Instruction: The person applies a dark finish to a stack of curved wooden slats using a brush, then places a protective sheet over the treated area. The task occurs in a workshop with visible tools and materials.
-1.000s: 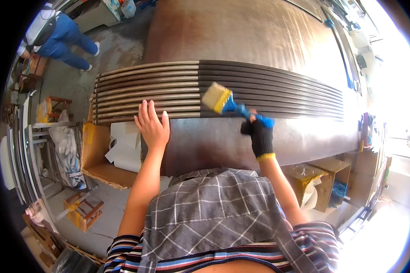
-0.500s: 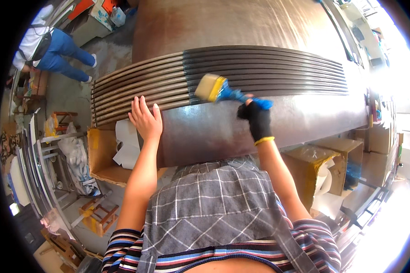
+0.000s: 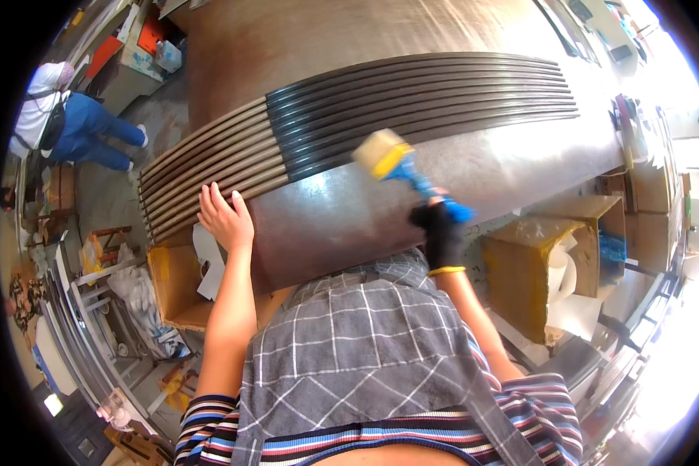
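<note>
Several long thin rods [image 3: 412, 93] lie side by side across the table [image 3: 326, 225]. Their left stretch is a dull tan; the longer right stretch is dark and glossy, with a sharp straight border between. My bare left hand [image 3: 227, 224] rests flat with fingers extended on the nearest rods, left of that border. In a black glove with a yellow cuff, my right hand [image 3: 444, 237] grips the blue handle of a wide paintbrush [image 3: 404, 167]. Its pale, slightly blurred bristles point up and left over the rods' near edge. Whether they touch anything, I cannot tell.
An open cardboard box [image 3: 171, 283] with white sheets stands below the table's left end. More cardboard boxes [image 3: 520, 256] are at the right. A person [image 3: 85, 128] in blue trousers stands at the far left. Metal racks [image 3: 93, 311] stand along the left side.
My right hand and the brush have drawn back from over the rods toward their near edge, and the brush is tilted more steeply. The whole view has shifted; my left hand stays on the rods.
</note>
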Demonstrator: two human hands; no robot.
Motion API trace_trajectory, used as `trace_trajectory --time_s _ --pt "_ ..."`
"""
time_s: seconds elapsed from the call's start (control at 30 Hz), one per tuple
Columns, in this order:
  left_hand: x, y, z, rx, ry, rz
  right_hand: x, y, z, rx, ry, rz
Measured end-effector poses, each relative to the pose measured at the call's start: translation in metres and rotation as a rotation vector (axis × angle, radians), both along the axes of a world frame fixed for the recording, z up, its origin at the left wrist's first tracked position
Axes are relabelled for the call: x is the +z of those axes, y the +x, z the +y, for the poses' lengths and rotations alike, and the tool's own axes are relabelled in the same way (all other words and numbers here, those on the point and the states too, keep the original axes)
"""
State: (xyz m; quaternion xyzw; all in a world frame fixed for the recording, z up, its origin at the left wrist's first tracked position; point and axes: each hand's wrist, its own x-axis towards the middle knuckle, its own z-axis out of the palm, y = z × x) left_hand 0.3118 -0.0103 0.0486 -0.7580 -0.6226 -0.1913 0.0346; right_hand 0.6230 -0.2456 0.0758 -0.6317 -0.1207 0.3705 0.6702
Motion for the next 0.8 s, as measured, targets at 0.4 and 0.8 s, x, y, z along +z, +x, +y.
trace_trajectory --time_s 0.4,0.8 --pt "-0.022 0.0 0.007 -0.036 0.054 -0.024 0.014 0.033 -0.012 -0.086 -0.146 -0.174" --pt "-0.001 0.105 -0.104 0.042 -0.042 -0.286 0.028 0.287 -0.079 -0.54 0.035 0.201"
